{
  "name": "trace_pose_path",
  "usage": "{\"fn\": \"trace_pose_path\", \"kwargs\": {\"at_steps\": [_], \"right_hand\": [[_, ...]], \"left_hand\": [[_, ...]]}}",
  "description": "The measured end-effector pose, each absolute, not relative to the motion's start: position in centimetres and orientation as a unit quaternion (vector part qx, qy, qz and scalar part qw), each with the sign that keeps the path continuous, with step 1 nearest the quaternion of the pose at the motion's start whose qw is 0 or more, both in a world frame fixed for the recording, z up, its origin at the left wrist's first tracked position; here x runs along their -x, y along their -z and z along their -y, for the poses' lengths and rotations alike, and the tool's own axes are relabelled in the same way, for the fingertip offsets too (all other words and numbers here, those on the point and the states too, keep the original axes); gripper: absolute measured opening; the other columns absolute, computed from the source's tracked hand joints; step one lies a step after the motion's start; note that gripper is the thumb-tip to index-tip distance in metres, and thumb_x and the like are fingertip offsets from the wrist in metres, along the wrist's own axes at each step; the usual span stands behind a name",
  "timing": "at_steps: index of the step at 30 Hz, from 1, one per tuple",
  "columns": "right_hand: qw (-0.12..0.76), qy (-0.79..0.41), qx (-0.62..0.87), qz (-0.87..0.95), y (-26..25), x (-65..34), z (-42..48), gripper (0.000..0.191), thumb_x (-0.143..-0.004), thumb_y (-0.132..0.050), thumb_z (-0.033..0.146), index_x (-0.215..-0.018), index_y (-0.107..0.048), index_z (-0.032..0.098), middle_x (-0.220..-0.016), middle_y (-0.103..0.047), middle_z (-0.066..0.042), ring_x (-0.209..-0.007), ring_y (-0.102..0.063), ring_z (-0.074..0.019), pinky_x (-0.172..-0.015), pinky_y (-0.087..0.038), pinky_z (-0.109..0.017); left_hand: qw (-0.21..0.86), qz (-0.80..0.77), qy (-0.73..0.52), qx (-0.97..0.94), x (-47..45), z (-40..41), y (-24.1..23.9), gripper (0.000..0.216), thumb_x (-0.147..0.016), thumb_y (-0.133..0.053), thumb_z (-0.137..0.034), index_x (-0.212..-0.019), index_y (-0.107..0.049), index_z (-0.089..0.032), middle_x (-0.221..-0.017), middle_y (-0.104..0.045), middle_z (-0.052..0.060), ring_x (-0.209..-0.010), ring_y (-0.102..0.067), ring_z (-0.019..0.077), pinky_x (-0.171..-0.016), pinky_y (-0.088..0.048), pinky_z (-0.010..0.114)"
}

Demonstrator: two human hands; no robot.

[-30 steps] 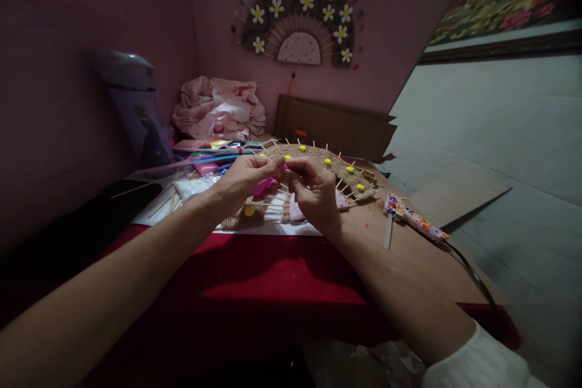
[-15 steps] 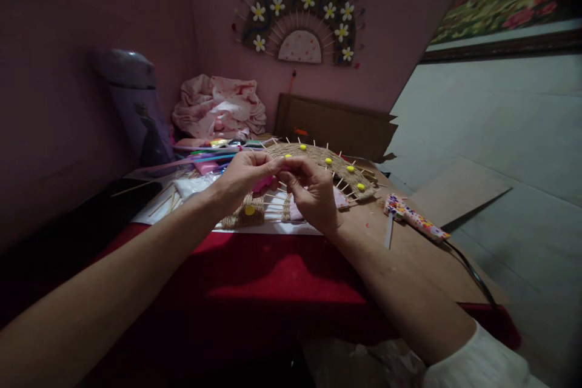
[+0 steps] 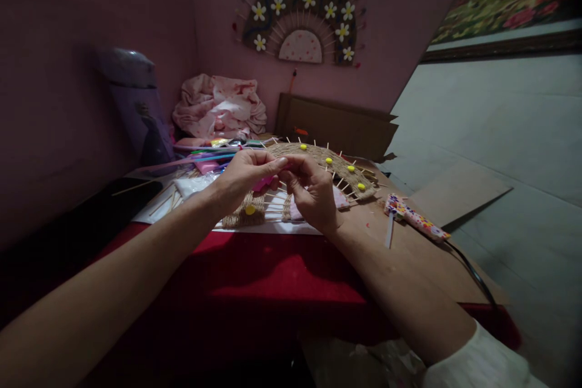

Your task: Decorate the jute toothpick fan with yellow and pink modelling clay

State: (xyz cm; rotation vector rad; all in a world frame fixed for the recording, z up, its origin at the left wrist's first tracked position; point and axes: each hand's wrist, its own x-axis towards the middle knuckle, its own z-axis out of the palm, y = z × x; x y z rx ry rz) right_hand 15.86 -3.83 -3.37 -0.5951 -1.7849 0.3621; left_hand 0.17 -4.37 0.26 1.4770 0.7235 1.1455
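My left hand [image 3: 243, 177] and my right hand [image 3: 313, 191] meet fingertip to fingertip above a half-round woven jute fan [image 3: 327, 167] with wooden sticks poking out and yellow dots on it. Both hands are closed in a pinch. A small pink piece [image 3: 262, 183] shows under my left fingers; the right fingers pinch something too small to make out. The fan lies on white paper [image 3: 268, 227] on a red-covered table [image 3: 254, 273].
A colourful patterned glue gun [image 3: 416, 217] with a black cord lies right of the fan. Coloured straws and sticks [image 3: 209, 154], a pink cloth bundle [image 3: 220, 108], a purple container [image 3: 136, 106], cardboard [image 3: 334, 124] and a finished flower fan [image 3: 300, 18] on the wall lie behind.
Both hands have risen slightly and the fingertips have closed tighter together; the yellow dot seen between them before is now covered.
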Motion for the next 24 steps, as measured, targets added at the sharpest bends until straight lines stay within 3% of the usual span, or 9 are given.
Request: {"fn": "trace_pose_path", "kwargs": {"at_steps": [11,24], "right_hand": [[0.570,-0.150,0.249,0.769,3.45,-15.90,3.80,0.011,-0.090,-0.058,0.018,-0.100,-0.061,0.022,-0.080,-0.065,-0.001,-0.082,-0.066,-0.0164,-0.067,-0.054,-0.031],[0.573,-0.159,0.260,0.761,3.73,-15.86,3.60,0.016,-0.091,-0.059,0.024,-0.107,-0.060,0.022,-0.082,-0.068,-0.001,-0.071,-0.064,-0.0131,-0.064,-0.053,-0.029]], "left_hand": [[0.484,-0.344,-0.475,-0.649,-0.28,4.88,-0.85,0.045,-0.065,-0.080,-0.051,-0.058,-0.056,-0.014,-0.047,-0.055,0.000,-0.037,-0.037,0.0039,-0.037,-0.024,0.019],[0.488,-0.333,-0.481,-0.648,-0.35,4.90,-0.71,0.043,-0.067,-0.079,-0.052,-0.061,-0.056,-0.015,-0.047,-0.056,0.000,-0.036,-0.037,0.0042,-0.036,-0.024,0.019]]}}
